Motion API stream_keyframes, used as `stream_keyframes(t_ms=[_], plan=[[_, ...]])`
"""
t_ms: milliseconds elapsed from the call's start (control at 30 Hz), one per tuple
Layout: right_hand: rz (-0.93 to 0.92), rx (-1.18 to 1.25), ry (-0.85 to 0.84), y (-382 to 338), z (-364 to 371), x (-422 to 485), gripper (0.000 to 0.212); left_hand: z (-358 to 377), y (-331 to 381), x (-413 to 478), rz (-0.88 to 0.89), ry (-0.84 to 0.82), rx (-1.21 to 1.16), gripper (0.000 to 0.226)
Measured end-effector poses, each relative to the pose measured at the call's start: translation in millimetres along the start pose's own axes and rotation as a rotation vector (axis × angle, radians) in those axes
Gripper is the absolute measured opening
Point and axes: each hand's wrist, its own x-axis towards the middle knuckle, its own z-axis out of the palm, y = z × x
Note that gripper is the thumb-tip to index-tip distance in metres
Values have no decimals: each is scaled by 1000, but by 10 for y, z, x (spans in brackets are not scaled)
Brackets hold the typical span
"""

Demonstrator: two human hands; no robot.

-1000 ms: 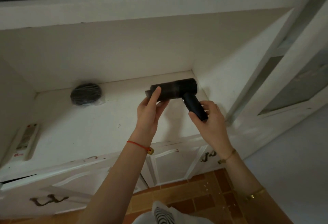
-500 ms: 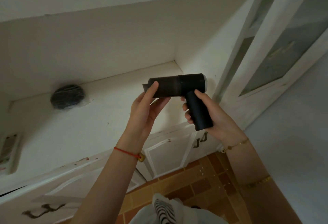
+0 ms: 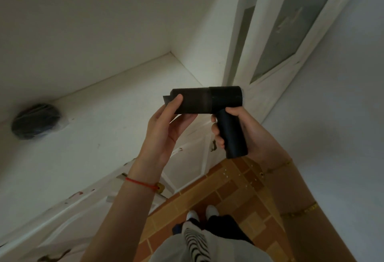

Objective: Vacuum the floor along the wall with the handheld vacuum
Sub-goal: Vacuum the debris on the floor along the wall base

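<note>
Black handheld vacuum (image 3: 207, 100), barrel level, handle down, above brown floor (image 3: 228, 195).

The black pistol-shaped handheld vacuum (image 3: 207, 100) has been drawn back off the white shelf (image 3: 104, 128) to the frame's centre. The right hand (image 3: 251, 135) now wraps its handle fully.
</note>
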Motion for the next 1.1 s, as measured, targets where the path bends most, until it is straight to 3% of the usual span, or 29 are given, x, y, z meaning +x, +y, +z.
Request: stream_keyframes(t_ms=[500, 1100], plan=[[-80, 45, 100, -107, -827, -992, 24, 1034, -706, -131, -110, -169, 40, 17], [-48, -40, 104, -418, -2038, -2197, 28, 2286, -1755, -527, -141, -164, -18, 31]])
